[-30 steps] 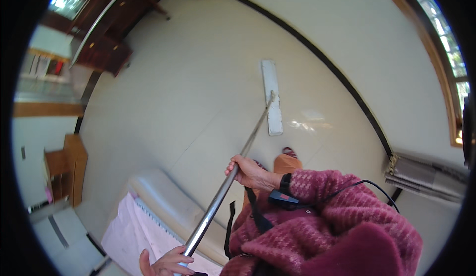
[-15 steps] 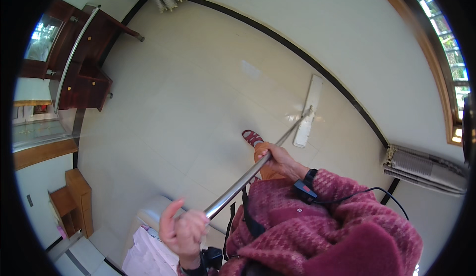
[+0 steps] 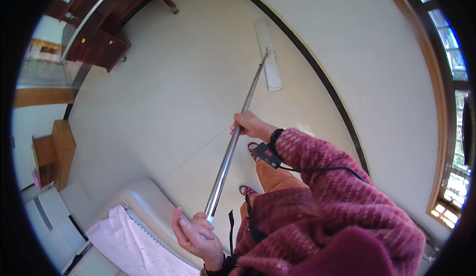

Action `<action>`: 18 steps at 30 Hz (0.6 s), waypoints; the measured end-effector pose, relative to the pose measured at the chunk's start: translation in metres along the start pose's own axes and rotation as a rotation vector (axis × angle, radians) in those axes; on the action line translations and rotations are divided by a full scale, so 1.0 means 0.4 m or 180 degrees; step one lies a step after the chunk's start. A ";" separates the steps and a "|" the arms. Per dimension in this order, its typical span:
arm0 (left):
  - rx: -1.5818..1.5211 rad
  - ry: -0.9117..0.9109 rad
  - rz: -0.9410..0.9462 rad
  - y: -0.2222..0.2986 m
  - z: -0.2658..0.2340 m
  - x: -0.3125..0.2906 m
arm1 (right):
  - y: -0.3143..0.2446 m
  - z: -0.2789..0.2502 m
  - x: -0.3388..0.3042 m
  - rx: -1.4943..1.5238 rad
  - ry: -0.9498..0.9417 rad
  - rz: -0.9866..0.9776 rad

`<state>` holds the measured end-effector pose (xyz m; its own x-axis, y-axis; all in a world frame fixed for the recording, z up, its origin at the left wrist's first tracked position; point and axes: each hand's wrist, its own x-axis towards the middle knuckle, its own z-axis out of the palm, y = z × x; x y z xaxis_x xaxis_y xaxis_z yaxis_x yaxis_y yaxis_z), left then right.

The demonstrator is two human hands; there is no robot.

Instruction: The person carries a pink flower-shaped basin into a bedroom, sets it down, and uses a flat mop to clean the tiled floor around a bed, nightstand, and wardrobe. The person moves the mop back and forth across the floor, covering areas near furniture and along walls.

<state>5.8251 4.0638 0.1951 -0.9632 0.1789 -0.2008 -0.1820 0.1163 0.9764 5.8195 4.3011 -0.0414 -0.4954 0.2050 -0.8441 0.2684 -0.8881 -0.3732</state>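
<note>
Right hand (image 3: pixel 250 123), in the head view, is clenched round the pole (image 3: pixel 225 171) of one mop; left hand (image 3: pixel 201 239) curls loosely about its top end, one digit raised. White mop head (image 3: pixel 274 75) lies towards one o'clock. One open-fronted brown cabinet (image 3: pixel 63 149), contents unclear, stands at nine; two red sandals (image 3: pixel 247 190) sit between five and six.

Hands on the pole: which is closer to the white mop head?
The right hand, partway along the pole; the left hand is at the end farthest from the mop head.
</note>
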 end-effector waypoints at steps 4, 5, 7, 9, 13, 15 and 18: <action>-0.0013 0.1137 -0.0106 0.040 -0.147 -0.041 | 0.152 0.168 0.009 -0.0409 -0.0391 0.0230; -0.0092 0.1282 -0.0170 0.070 -0.194 -0.070 | 0.201 0.218 -0.012 -0.0621 -0.0471 0.0280; 0.1139 0.1590 0.0025 0.100 -0.266 -0.124 | 0.292 0.319 -0.058 -0.0621 -0.0567 0.0556; 0.1728 0.1467 0.0441 0.141 -0.323 -0.166 | 0.364 0.400 -0.105 -0.0460 -0.0759 0.0841; 0.3247 0.1428 0.1175 0.187 -0.359 -0.193 | 0.396 0.469 -0.167 -0.0247 -0.1315 0.0813; 0.2204 0.1523 0.0413 0.205 -0.362 -0.188 | 0.390 0.473 -0.184 -0.0134 -0.1324 0.0741; 0.1416 0.1506 0.0510 0.233 -0.380 -0.168 | 0.399 0.448 -0.211 0.0240 -0.0933 0.0577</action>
<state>5.8427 3.9139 0.3116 -0.9730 -0.2084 0.0994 -0.0280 0.5339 0.8451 5.7561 4.0685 0.0393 -0.6643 -0.0758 -0.7436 0.3173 -0.9294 -0.1887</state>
